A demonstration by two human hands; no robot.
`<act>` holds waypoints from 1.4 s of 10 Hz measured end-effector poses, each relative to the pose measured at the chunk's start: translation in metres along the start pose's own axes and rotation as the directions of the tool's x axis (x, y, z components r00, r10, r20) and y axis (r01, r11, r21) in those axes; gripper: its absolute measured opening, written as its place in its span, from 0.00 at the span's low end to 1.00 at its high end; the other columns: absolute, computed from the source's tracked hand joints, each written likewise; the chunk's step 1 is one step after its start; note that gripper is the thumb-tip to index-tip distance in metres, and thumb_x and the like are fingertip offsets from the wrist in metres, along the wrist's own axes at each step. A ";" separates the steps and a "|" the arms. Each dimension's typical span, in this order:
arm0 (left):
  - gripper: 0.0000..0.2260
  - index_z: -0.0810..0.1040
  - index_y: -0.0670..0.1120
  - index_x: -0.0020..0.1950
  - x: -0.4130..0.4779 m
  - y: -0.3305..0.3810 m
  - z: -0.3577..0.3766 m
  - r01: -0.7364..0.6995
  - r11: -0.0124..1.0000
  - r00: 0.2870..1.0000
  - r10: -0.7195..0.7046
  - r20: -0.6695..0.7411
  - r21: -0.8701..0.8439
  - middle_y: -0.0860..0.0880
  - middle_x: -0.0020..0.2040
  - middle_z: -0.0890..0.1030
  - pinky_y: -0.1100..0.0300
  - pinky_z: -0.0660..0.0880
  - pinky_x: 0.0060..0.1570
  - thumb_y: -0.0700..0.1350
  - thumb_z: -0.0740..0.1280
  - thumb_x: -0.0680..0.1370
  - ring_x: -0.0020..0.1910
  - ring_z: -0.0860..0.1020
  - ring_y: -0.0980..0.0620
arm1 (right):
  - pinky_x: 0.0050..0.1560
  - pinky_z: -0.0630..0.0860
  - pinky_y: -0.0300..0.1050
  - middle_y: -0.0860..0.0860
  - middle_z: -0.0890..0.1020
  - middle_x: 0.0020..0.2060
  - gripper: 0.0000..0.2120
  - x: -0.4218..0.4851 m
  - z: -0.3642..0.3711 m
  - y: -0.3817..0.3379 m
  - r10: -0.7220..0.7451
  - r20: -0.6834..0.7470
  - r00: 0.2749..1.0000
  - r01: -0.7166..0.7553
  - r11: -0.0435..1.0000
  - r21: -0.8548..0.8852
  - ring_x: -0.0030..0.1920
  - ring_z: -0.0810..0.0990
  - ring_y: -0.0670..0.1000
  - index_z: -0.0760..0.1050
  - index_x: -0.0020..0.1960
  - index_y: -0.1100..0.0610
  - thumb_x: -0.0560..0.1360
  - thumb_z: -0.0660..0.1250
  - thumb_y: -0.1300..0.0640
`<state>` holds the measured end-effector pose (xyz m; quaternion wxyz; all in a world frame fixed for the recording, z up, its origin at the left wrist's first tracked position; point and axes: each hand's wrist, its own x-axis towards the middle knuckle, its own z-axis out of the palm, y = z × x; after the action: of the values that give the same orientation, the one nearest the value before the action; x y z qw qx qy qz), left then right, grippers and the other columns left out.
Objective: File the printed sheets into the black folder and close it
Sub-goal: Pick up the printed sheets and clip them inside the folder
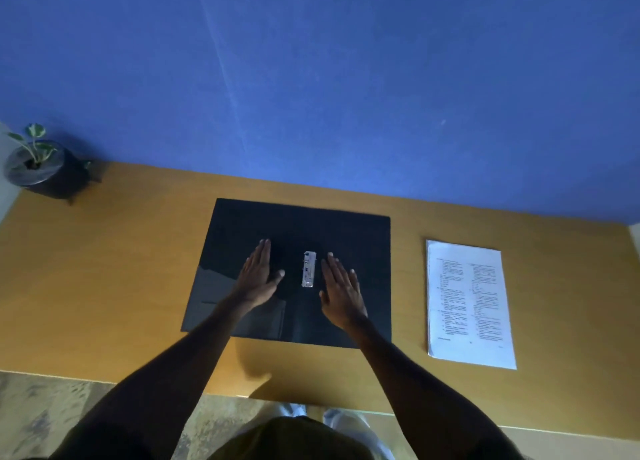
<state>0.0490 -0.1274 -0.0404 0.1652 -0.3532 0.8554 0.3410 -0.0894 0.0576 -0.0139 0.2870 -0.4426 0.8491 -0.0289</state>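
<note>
The black folder [360, 244] lies open and flat in the middle of the wooden desk, its silver ring clip [309, 269] on the spine. My left hand [258, 277] rests flat on the folder's left half, fingers straight, holding nothing. Just right of the clip, my right hand [341, 288] lies flat on the right half, also holding nothing. The printed sheets [469, 303] sit as a white stack on the desk to the right of the folder, apart from it and untouched.
A potted plant [40, 168] in a dark pot stands at the desk's [121, 269] far left corner. A blue wall runs behind the desk. The desk's near edge is just in front of my body.
</note>
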 end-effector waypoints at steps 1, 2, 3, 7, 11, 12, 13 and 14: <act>0.40 0.35 0.43 0.89 0.006 0.024 0.018 -0.052 0.997 0.996 0.048 0.078 0.048 0.44 0.89 0.35 0.43 0.47 0.90 0.54 0.59 0.89 0.91 0.39 0.45 | 0.89 0.45 0.58 0.53 0.39 0.88 0.36 -0.004 -0.004 0.025 0.045 0.012 0.999 -0.045 0.999 -0.026 0.90 0.41 0.53 0.39 0.89 0.58 0.89 0.56 0.54; 0.39 0.33 0.42 0.88 0.009 0.032 0.032 -0.073 0.992 0.990 0.060 0.125 0.104 0.44 0.89 0.33 0.43 0.47 0.90 0.54 0.57 0.90 0.90 0.38 0.44 | 0.89 0.45 0.59 0.54 0.38 0.88 0.37 -0.004 -0.004 0.039 0.067 0.017 0.998 -0.067 0.997 -0.026 0.90 0.40 0.54 0.38 0.89 0.58 0.89 0.56 0.53; 0.37 0.35 0.42 0.89 0.009 0.035 0.039 -0.055 0.990 0.993 0.041 0.108 0.131 0.44 0.89 0.35 0.43 0.48 0.90 0.55 0.54 0.90 0.91 0.39 0.45 | 0.89 0.46 0.59 0.54 0.38 0.88 0.36 -0.004 -0.004 0.048 0.085 0.008 0.996 -0.084 0.996 -0.038 0.90 0.40 0.54 0.38 0.89 0.58 0.89 0.55 0.52; 0.36 0.37 0.42 0.89 0.020 0.037 0.046 -0.057 0.968 0.996 0.037 0.087 0.244 0.44 0.90 0.37 0.43 0.51 0.89 0.56 0.54 0.90 0.91 0.41 0.45 | 0.89 0.49 0.60 0.54 0.37 0.88 0.35 0.004 0.002 0.057 0.125 0.070 0.990 -0.124 0.992 -0.024 0.90 0.39 0.56 0.37 0.89 0.58 0.91 0.52 0.50; 0.38 0.37 0.43 0.89 0.023 0.039 0.063 0.006 0.912 1.000 -0.007 0.000 0.410 0.45 0.90 0.37 0.45 0.53 0.89 0.59 0.55 0.89 0.91 0.42 0.45 | 0.89 0.46 0.62 0.53 0.35 0.87 0.36 0.010 0.005 0.060 0.127 0.099 0.987 -0.129 0.992 0.009 0.89 0.36 0.55 0.35 0.88 0.57 0.90 0.53 0.52; 0.38 0.36 0.43 0.89 0.024 0.040 0.061 -0.001 0.932 1.000 -0.006 0.017 0.363 0.45 0.90 0.36 0.44 0.52 0.89 0.58 0.55 0.89 0.91 0.41 0.45 | 0.89 0.46 0.63 0.53 0.35 0.87 0.36 0.011 0.005 0.060 0.125 0.103 0.987 -0.126 0.992 -0.002 0.89 0.36 0.55 0.35 0.88 0.57 0.90 0.53 0.52; 0.37 0.38 0.44 0.90 0.021 0.036 0.052 -0.045 0.961 0.999 0.035 0.039 0.273 0.46 0.90 0.37 0.43 0.53 0.89 0.57 0.55 0.90 0.91 0.42 0.45 | 0.89 0.46 0.63 0.54 0.35 0.87 0.35 0.011 0.006 0.059 0.123 0.099 0.988 -0.121 0.992 -0.020 0.89 0.36 0.56 0.35 0.88 0.57 0.90 0.53 0.52; 0.33 0.47 0.45 0.90 0.011 0.036 0.049 -0.048 0.989 0.998 0.053 -0.035 0.141 0.47 0.91 0.46 0.44 0.61 0.87 0.54 0.57 0.90 0.91 0.50 0.46 | 0.89 0.46 0.63 0.54 0.35 0.87 0.35 0.011 0.005 0.057 0.129 0.096 0.987 -0.127 0.992 -0.026 0.89 0.36 0.56 0.35 0.88 0.58 0.91 0.52 0.52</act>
<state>0.0175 -0.0803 -0.0647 0.1643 -0.3255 0.8889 0.2772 -0.1334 0.0852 -0.0408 0.3249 -0.3910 0.8609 0.0195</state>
